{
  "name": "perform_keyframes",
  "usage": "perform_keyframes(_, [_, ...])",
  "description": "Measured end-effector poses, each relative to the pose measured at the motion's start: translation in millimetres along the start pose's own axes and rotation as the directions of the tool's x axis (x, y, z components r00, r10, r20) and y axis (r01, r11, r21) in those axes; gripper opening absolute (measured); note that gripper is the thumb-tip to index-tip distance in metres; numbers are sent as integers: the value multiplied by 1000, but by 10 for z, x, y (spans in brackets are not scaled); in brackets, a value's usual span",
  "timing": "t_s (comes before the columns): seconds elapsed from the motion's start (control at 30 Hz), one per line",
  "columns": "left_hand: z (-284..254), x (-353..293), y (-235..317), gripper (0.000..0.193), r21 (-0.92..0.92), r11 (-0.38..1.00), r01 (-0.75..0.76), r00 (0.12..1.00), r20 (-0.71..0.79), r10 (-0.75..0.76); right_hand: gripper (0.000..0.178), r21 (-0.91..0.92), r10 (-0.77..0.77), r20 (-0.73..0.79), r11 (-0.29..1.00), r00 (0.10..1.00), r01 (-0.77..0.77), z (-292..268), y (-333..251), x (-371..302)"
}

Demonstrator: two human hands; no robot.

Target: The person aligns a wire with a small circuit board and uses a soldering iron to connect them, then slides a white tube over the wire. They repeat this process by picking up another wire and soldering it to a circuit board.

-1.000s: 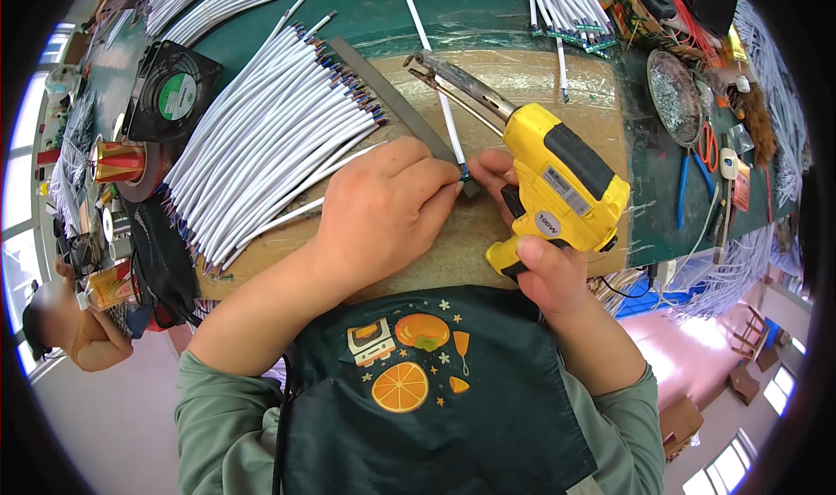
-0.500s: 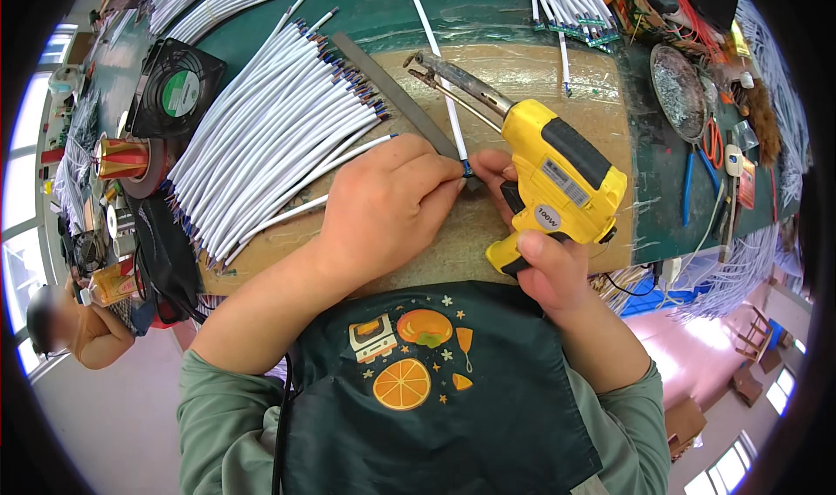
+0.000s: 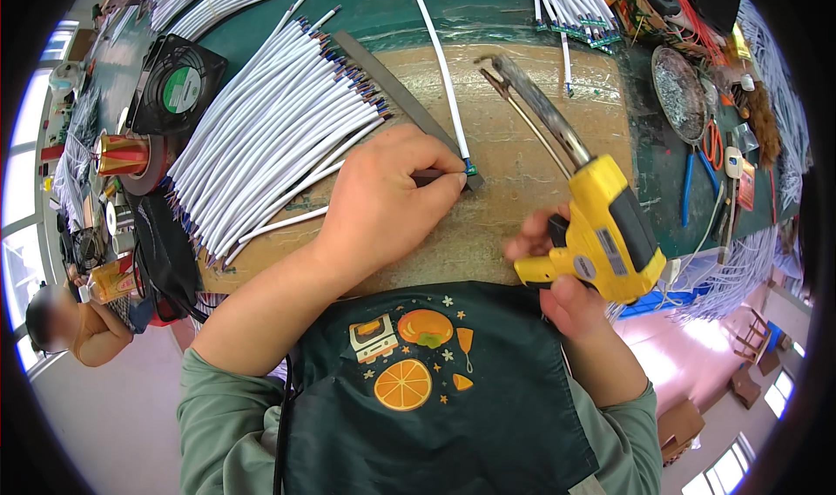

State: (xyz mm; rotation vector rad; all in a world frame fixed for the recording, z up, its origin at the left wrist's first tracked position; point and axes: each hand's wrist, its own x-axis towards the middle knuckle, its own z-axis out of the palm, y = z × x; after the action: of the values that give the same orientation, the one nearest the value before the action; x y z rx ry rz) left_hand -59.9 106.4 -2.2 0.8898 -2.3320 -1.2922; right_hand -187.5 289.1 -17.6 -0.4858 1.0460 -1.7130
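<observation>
My left hand (image 3: 383,195) is closed in a pinch at the near end of a white cable (image 3: 444,77), where a small green circuit board (image 3: 471,169) joins it. The board rests at the near end of a flat grey metal bar (image 3: 396,90). In my right hand (image 3: 575,308) is a yellow and black soldering gun (image 3: 605,238). Its long metal tip and thin feed tube point up and to the left, apart from the cable. A large row of white cables (image 3: 279,147) with stripped, coloured wire ends lies left of my left hand.
Brown board (image 3: 557,103) covers the middle of the green table. Back right are more cables with green boards (image 3: 575,12); a metal dish (image 3: 679,90) and blue-handled pliers (image 3: 688,190) sit at right. A black fan (image 3: 178,90) and solder spool (image 3: 144,164) stand left. Another person (image 3: 96,330) is far left.
My right hand has drawn back to the right and toward me with the soldering gun, its fingers leaving the cable end. My left hand has stayed nearly in place.
</observation>
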Motion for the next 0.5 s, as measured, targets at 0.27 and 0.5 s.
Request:
perform_keyframes(0.27, [-1,11,22,8,23,1000,0,1000,0,0,73,-162,117,-20,980,993,-118,-303,52,-478])
perform_keyframes(0.5, [-5,12,41,8,110,993,-48,999,5,48,41,-55,51,3,997,999,-51,-425,228,-616])
